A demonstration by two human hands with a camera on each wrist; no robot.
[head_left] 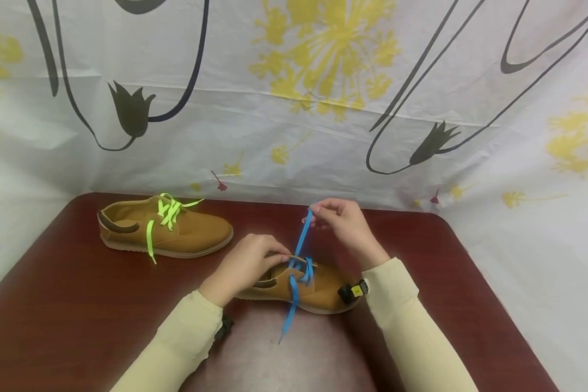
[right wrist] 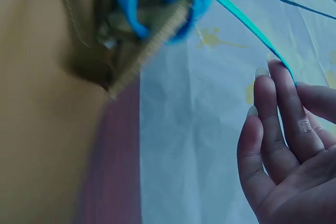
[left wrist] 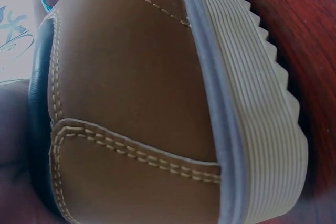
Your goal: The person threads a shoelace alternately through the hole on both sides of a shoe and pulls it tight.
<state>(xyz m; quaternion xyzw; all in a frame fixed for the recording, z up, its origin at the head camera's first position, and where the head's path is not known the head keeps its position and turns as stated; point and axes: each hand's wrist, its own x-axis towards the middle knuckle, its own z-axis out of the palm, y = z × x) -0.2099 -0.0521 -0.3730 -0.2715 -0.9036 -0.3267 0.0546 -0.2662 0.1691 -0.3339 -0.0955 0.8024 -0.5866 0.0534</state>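
A tan shoe [head_left: 329, 282] with a blue shoelace [head_left: 302, 235] stands on the table, toe to the right. With thumb and fingertips, my left hand [head_left: 249, 265] pinches the edge of the shoe's opening by the lacing. Above the shoe's far side, my right hand [head_left: 345, 227] pinches one end of the lace, drawn up taut. The other lace end hangs over the near side onto the table. In the right wrist view, the lace runs to the thumb and finger of the right hand [right wrist: 286, 135]. The left wrist view is filled by the shoe's heel side [left wrist: 131, 87].
Another tan shoe [head_left: 203, 231], with a neon yellow lace [head_left: 169, 212], stands at the back left of the dark red table [head_left: 127, 305]. A white patterned sheet [head_left: 201, 147] hangs behind and at both sides.
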